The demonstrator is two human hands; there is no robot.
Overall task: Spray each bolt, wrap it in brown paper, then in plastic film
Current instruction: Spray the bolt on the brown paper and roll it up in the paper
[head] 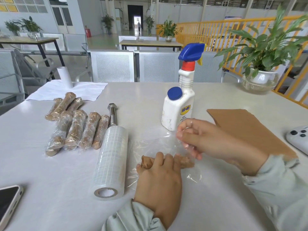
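Observation:
A bolt wrapped in brown paper (186, 161) lies on a sheet of clear plastic film (150, 144) near the table's front. My left hand (158, 179) presses down on it with fingers laid over it. My right hand (205, 139) pinches the film's far edge and lifts it above the bolt. The film roll (111, 160) lies to the left. One bare steel bolt (113, 114) rests beyond the roll. Several wrapped bolts (75, 125) sit in a pile at the left. The white spray bottle (181, 100) with a blue trigger stands behind my right hand.
A stack of brown paper sheets (246, 129) lies at the right. A phone (8, 204) is at the front left, a white device (298, 137) at the right edge. A potted plant (260, 75) stands back right; white paper and a roll (65, 77) back left.

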